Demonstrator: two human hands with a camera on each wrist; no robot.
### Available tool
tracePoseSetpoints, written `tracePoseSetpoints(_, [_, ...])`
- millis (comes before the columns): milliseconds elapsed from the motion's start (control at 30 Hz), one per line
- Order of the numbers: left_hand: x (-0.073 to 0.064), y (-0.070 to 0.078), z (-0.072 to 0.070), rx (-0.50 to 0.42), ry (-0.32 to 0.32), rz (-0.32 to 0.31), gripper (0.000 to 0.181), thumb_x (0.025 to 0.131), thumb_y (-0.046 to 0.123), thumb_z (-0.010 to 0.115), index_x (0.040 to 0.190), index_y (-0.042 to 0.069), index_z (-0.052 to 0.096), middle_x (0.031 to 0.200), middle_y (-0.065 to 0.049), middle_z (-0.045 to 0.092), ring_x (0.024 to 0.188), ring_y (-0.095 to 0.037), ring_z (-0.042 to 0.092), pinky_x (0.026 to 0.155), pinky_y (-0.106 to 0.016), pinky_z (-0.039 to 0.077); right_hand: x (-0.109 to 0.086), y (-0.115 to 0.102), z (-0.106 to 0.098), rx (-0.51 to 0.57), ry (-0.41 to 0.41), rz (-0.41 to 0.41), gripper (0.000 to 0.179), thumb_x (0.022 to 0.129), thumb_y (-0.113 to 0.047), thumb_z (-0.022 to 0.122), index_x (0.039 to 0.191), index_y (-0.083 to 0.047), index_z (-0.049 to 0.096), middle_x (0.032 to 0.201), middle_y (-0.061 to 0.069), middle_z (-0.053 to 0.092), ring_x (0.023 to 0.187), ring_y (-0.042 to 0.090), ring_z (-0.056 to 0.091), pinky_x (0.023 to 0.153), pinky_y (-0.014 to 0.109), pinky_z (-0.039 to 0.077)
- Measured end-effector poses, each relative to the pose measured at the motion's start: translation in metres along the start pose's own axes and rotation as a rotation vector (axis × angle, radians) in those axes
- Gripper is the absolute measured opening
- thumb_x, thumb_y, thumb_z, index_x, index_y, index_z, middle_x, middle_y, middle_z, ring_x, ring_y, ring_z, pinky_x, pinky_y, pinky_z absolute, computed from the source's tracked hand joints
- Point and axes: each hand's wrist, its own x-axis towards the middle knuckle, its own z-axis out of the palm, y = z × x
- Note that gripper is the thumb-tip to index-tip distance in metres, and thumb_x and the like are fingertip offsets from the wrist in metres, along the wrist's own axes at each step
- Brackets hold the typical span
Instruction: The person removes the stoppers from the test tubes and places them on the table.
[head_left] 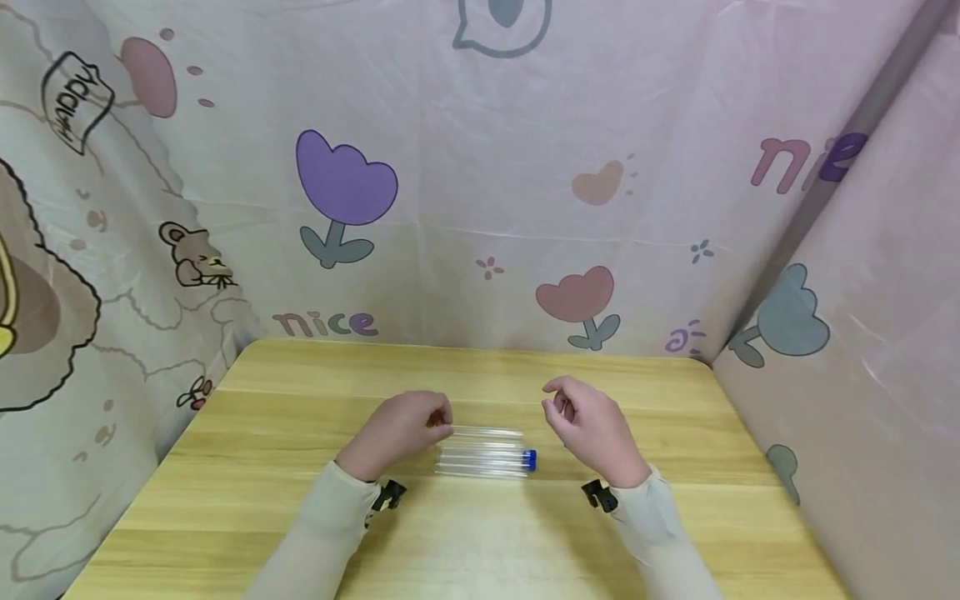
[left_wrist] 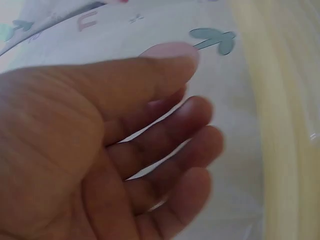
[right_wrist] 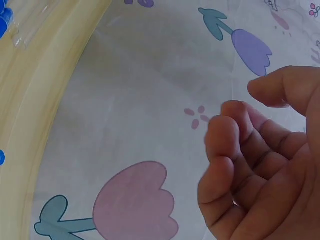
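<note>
In the head view, the clear tubes (head_left: 480, 457) lie side by side on the table (head_left: 480, 542), a blue cap (head_left: 530, 460) at their three o'clock end. Taking the tubes as the dial's centre, the left hand (head_left: 400, 427) hangs between nine and ten o'clock, near their uncapped ends, and the right hand (head_left: 596, 427) between two and three, just beyond the cap. Neither appears to grip anything. The step looks like a pause around the tubes, with both hands poised and empty. Any next move on them would call for lowering a hand and closing thumb and fingers lightly on one slick, rollable tube while its neighbours stay lined up.

In the left wrist view, that hand fills the nine o'clock side, its fingers relaxed and slightly bent, with nothing between them; the table edge runs down at three o'clock.

In the right wrist view, that hand sits at four o'clock, fingers loosely curled, thumb apart, palm empty. Tube ends and blue show at ten; another blue bit (right_wrist: 1, 158) at nearly nine is too cut off to identify.
</note>
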Motion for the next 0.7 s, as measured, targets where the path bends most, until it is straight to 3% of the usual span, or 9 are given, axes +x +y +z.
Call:
tracePoseSetpoints(233, [0.004,-0.004,0.025,-0.019,-0.129,-0.009,0.017,0.092,0.009,0.075,0.08,0.018,0.066,0.074,0.009,0.058,0.068,-0.012,0.052,0.067,-0.033,0.047,0.0,-0.003,0.002,-0.003,-0.034,0.013,0.013,0.098,-0.018,0.069,0.11,-0.015,0.073,0.077,-0.016,0.057,0.064,0.0,0.052,0.062,0.023,0.05])
tracePoseSetpoints(467, [0.009,-0.014,0.046,0.053,-0.131,0.022,0.023,0.087,0.0,0.071,0.074,0.017,0.064,0.071,0.01,0.055,0.065,-0.011,0.05,0.064,-0.031,0.045,0.001,-0.005,0.006,0.017,-0.056,0.01,0.009,0.097,-0.015,0.07,0.104,-0.016,0.074,0.073,-0.019,0.055,0.06,-0.001,0.049,0.06,0.023,0.048])
tracePoseSetpoints(700, [0.011,-0.018,0.054,0.107,-0.099,0.044,0.027,0.084,-0.002,0.072,0.069,0.018,0.062,0.067,0.01,0.052,0.063,-0.01,0.047,0.061,-0.029,0.041,0.0,-0.003,0.007,0.016,-0.075,0.019,0.008,0.096,-0.015,0.071,0.104,-0.016,0.074,0.071,-0.019,0.055,0.059,-0.001,0.048,0.059,0.023,0.047])
